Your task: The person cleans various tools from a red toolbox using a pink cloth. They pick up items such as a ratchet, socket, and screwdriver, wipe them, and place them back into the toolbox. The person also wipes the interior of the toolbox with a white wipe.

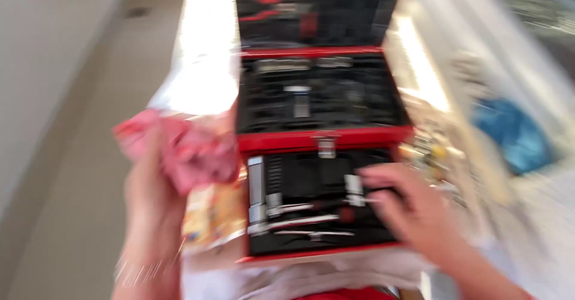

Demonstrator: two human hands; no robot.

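Observation:
The picture is motion-blurred. A red tool case (pixel 323 138) lies open in front of me, with black trays holding several metal tools. My left hand (pixel 153 192) is raised at the case's left side and grips a crumpled pink cloth (pixel 191 150). Over the nearest tray, my right hand (pixel 413 207) reaches in from the right, fingers bent and touching a small silver tool (pixel 354 190). Whether those fingers grip the tool is lost in the blur. Long silver tools (pixel 299 222) lie in the same tray.
The case rests on a pale table (pixel 203 66). A yellowish printed sheet (pixel 212 216) lies beside the case's left edge. A blue object (pixel 512 132) sits at the right, beyond a shiny cluttered strip (pixel 431 150). A pale floor runs along the left.

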